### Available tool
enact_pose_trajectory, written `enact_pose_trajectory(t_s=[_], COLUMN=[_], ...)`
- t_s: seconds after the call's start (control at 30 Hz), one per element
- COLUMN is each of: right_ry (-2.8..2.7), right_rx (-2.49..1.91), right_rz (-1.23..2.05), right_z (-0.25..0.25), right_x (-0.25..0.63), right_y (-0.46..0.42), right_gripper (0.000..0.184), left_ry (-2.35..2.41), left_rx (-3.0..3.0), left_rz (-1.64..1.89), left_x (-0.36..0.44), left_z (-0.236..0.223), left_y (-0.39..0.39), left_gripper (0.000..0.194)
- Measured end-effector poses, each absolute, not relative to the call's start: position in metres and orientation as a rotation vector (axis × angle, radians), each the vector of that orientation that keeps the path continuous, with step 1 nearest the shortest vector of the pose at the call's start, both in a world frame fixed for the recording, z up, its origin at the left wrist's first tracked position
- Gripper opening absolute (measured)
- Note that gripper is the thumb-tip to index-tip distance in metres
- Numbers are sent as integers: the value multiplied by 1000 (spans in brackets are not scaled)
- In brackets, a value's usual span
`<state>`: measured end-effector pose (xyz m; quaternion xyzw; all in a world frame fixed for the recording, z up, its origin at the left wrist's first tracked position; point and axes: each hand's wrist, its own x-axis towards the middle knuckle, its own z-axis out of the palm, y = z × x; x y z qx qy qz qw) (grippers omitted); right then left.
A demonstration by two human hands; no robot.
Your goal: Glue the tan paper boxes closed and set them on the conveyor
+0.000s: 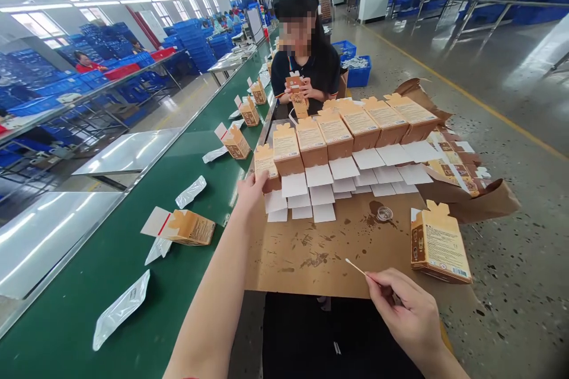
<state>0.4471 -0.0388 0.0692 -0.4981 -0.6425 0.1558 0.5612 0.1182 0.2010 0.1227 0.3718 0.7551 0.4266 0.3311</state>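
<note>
My right hand (402, 305) pinches a cotton swab (357, 267) by its stick, the white tip pointing up and left over the brown cardboard (284, 254). My left hand (251, 189) reaches forward and grips the lower left corner of a small tan and brown carton (265, 159), the leftmost in the stacked cartons. Some of its fingers are hidden behind the carton. The other cartons (338, 133) lie in stacked rows, with white flaps (323, 213) hanging toward me. A small clear dish (384, 213) sits on the cardboard, with dark wet spots around it.
A single carton (440, 249) stands at the cardboard's right edge. To the left runs a green conveyor belt (178, 290) carrying open cartons (195, 228) and silver pouches (122, 308). Across the stack, a co-worker (306, 53) in a headset holds a carton.
</note>
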Motion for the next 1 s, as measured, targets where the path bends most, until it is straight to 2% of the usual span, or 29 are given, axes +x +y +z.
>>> enact_pose_trajectory(t_s=[0.1,0.17,0.3,0.47,0.57,0.7,0.87,1.0], right_ry=[-1503,-1495,-1489,-1675,-1837,-1955,-1966,-1915], right_rx=[-1161,-1168,-1196,-1199,-1159,-1136,-1177,-1187], right_rz=[355,350,383,476,450,416,435,435], right_z=[74,77,74,47,24,2,-3,2], right_x=[449,453,455,423,393,368,367,384], right_y=[-42,-46,-53,-51,-42,-34,-31,-31], right_gripper=[21,22,24,27,34,38,44,41], left_ry=[1987,1944,1559,1449,1489,1484,1499,1507], left_rx=[956,933,925,744,776,836,809,863], left_rz=[1145,1238,1543,1351,1305,1242,1272,1249], left_x=[120,112,105,136,148,143,142,148], left_z=[120,112,85,39,22,20,28,27], left_y=[202,175,85,6,-4,-2,-2,-6], left_gripper=[43,50,70,83,87,90,91,97])
